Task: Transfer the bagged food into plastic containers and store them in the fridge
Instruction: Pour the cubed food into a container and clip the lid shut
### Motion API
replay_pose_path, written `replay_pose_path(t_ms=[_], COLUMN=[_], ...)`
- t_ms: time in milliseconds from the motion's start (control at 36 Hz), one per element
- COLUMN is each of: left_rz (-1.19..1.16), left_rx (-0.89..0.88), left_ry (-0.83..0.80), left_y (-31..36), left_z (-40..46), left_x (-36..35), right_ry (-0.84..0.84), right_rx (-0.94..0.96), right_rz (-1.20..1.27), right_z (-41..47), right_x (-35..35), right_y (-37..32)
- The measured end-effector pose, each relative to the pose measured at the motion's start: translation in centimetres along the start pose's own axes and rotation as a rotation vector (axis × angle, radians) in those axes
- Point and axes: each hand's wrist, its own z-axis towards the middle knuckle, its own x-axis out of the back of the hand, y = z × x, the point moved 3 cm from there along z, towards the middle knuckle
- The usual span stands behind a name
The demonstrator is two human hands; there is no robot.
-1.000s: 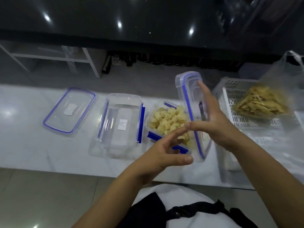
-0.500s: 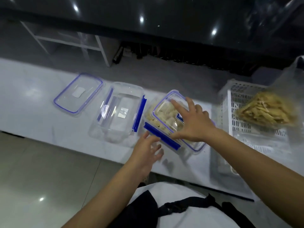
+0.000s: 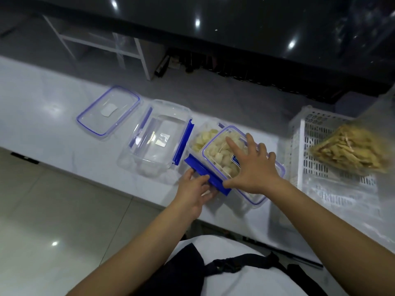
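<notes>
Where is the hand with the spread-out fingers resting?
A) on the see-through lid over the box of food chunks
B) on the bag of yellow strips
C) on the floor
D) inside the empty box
A: the right hand lies flat with fingers spread on the clear lid, which sits askew over the container of pale food chunks.

bare forearms (image 3: 132,248) — a white top (image 3: 245,280) crossed by a black strap with a buckle (image 3: 226,266).
</notes>
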Motion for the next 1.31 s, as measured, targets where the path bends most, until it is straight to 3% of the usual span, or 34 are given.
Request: replay_pose_path(t_ms=[306, 750, 1306], left_rz=[0.000, 0.051, 0.044], left_rx=[-0.110, -0.154, -0.128], left_ry=[-0.029, -0.039, -0.027], left_y=[0.2, 0.5, 0.0], left_z=[-0.3, -0.8, -0.2], left_x=[0.1, 1.4, 2.0], right_ry=[0.141, -0.069, -0.080], right_rx=[0.004, -0.018, -0.027], right_rz=[0.130, -0.061, -0.049], right_z=[-2.2, -5.8, -3.0], right_x=[2.5, 1.8, 2.0], right_y=[0.9, 2.5, 0.3])
